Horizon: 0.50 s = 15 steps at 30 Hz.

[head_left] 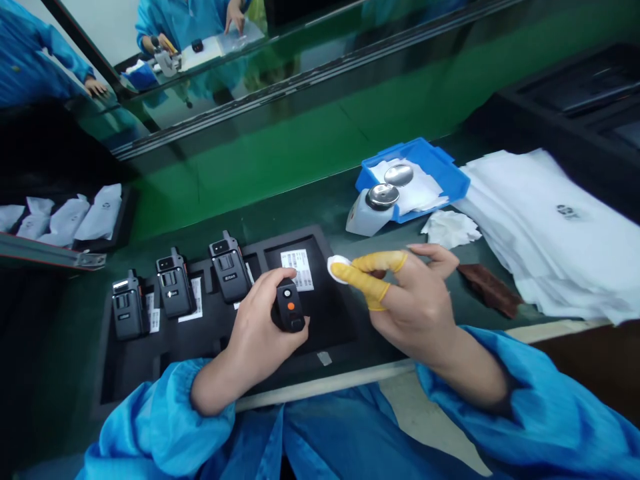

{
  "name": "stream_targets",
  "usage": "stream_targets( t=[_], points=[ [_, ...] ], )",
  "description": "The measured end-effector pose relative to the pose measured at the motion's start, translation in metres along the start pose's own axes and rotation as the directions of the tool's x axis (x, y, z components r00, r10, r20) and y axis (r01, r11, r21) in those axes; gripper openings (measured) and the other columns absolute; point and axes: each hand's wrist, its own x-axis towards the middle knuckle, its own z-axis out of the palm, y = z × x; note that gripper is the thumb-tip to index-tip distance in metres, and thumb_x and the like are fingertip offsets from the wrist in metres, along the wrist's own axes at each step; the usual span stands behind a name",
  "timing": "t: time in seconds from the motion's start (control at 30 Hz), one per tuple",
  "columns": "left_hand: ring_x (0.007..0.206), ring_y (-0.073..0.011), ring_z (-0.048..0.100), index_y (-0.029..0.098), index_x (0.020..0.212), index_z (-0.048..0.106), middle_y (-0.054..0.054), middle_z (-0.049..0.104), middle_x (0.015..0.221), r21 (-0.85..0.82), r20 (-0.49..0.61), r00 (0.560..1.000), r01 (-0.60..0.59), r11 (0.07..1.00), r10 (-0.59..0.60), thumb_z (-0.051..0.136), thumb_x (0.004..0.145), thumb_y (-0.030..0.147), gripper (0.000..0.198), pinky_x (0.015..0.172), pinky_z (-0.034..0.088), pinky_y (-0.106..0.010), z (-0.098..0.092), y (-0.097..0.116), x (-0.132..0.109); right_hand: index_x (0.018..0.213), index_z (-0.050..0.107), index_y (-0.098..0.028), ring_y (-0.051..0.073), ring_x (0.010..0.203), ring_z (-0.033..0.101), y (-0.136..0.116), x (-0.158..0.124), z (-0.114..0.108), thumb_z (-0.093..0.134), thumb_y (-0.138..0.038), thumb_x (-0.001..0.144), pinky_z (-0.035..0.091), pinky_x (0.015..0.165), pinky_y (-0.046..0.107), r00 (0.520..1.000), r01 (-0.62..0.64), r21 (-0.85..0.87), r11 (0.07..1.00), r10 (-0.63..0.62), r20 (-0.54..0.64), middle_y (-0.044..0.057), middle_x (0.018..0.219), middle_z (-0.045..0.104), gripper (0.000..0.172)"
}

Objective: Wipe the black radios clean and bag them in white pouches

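Note:
My left hand (263, 327) is wrapped round a black handheld device (291, 305), whose narrow side with a white and an orange button faces up. Yellow finger cots cover some fingers of my right hand (410, 293), which pinches a small round white pad (339, 269) to the right of the device. Beneath my left hand lies a black foam tray (320, 243). Three black radios rest in it: one at the left (129, 308), one in the middle (174, 285) and one nearer my left hand (229, 272). A printed white label (299, 269) lies in the tray's right compartment.
A dispenser bottle (367, 217) with a metal top stands by a blue bin (453, 180) of white wipes. A crumpled wipe (451, 229), a brown piece (490, 289) and white bags (555, 233) lie right. Wrapped packets (100, 213) sit left. People in blue are beyond the partition.

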Motion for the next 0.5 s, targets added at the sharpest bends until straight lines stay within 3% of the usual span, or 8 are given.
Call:
stream_targets(
  t=[0.13,0.27,0.37,0.5],
  points=[
    [0.101,-0.0207,0.064,0.021,0.112,0.051,-0.005,0.066,0.109,0.070,0.010,1.000,-0.029,0.997,0.028,0.063,0.069,0.015,0.045,0.087,0.053,-0.035,0.001,0.001,0.000,0.092,0.065,-0.026,0.014,0.067,0.054,0.011,-0.006,-0.008,0.043,-0.004,0.078,0.033,0.080,0.042,0.999,-0.030,-0.063,0.998,0.031,0.017,0.001,0.081,0.065,0.034],
    [0.105,-0.0252,0.063,0.017,0.116,0.052,-0.010,0.066,0.112,0.213,-0.012,0.997,-0.068,0.975,0.073,0.064,0.070,0.028,0.049,0.091,0.051,-0.038,-0.002,-0.004,0.026,0.097,0.067,-0.027,0.017,0.075,0.055,0.037,0.002,-0.020,0.051,-0.012,0.080,0.031,0.079,0.042,0.992,-0.116,-0.180,0.977,0.106,-0.065,0.003,0.082,0.062,0.028],
    [0.104,-0.0335,0.062,0.012,0.119,0.053,-0.016,0.065,0.113,0.373,0.030,0.996,0.062,0.926,-0.079,0.062,0.073,0.042,0.056,0.087,0.051,-0.045,-0.003,-0.005,0.062,0.103,0.068,-0.028,0.020,0.083,0.053,0.065,0.018,-0.021,0.050,-0.016,0.082,0.027,0.079,0.043,0.974,-0.227,-0.294,0.929,0.212,-0.083,0.005,0.087,0.060,0.030],
    [0.089,-0.0408,0.065,0.007,0.116,0.053,-0.022,0.067,0.098,0.529,0.091,0.953,0.199,0.825,-0.288,0.053,0.079,0.051,0.058,0.073,0.051,-0.049,0.007,-0.004,0.098,0.093,0.070,-0.023,0.020,0.086,0.049,0.088,0.039,-0.007,0.045,-0.012,0.082,0.023,0.082,0.044,0.956,-0.240,-0.365,0.900,0.285,0.074,0.005,0.089,0.059,0.029]
  ],
)
